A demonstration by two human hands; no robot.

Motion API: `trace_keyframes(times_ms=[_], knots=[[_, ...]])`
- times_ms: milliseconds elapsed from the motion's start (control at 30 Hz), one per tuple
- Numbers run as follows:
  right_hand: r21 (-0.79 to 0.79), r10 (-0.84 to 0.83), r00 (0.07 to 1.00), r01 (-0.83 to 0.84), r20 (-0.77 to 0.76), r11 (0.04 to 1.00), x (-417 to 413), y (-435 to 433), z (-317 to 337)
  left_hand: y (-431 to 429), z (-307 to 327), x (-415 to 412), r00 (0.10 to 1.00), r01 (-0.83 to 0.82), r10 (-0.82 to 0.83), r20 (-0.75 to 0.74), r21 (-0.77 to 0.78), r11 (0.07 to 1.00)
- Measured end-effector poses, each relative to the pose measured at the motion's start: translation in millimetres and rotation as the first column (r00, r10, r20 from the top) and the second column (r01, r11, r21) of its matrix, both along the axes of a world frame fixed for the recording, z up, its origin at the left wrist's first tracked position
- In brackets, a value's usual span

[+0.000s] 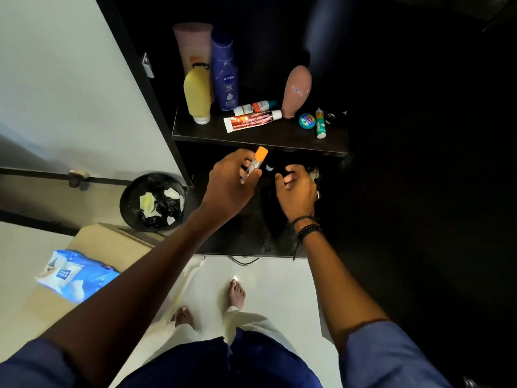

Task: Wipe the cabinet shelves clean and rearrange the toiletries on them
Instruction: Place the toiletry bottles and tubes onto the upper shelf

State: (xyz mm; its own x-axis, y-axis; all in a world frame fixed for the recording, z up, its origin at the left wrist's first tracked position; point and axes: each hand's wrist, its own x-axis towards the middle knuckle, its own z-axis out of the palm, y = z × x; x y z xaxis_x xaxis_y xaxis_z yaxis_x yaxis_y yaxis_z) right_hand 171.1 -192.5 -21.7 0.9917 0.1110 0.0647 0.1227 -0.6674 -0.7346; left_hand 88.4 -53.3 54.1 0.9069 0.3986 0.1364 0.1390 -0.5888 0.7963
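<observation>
Hands (pixel 263 183) below shelf edge (pixel 251 140)

Single head view, wide-angle, looking steeply down, close to dark shelf (pixel 260 135).

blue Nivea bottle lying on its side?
No, the blue Nivea bottle stands upright on the upper shelf, between the yellow bottle and the brown bottle.

Two tubes (pixel 253 118) lie on the shelf (pixel 251 138), between standing bottles (pixel 223 74).
</observation>
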Motion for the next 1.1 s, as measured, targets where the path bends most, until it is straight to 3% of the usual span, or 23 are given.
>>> trace_keyframes(times_ms=[133,400,633,833,1100], knots=[[-0.060,-0.062,0.957,0.047,-0.282,0.997,29,14,-49,7,-3,6,1.000,0.010,-0.010,0.020,0.010,1.000],[-0.044,-0.210,0.873,0.213,-0.440,0.976,79,46,-103,20,-8,17,0.996,0.076,-0.080,0.044,0.087,0.993],[0.101,-0.240,0.880,0.305,-0.409,0.947,75,53,-96,32,-8,12,0.993,0.118,-0.120,0.008,0.122,0.986],[0.255,-0.093,0.964,0.158,-0.251,0.954,12,40,-36,30,20,-10,0.998,0.063,-0.063,-0.005,0.019,0.998],[0.434,-0.082,0.997,0.081,-0.018,0.897,-46,31,72,32,86,-44,0.989,0.065,-0.061,0.133,-0.025,0.998]])
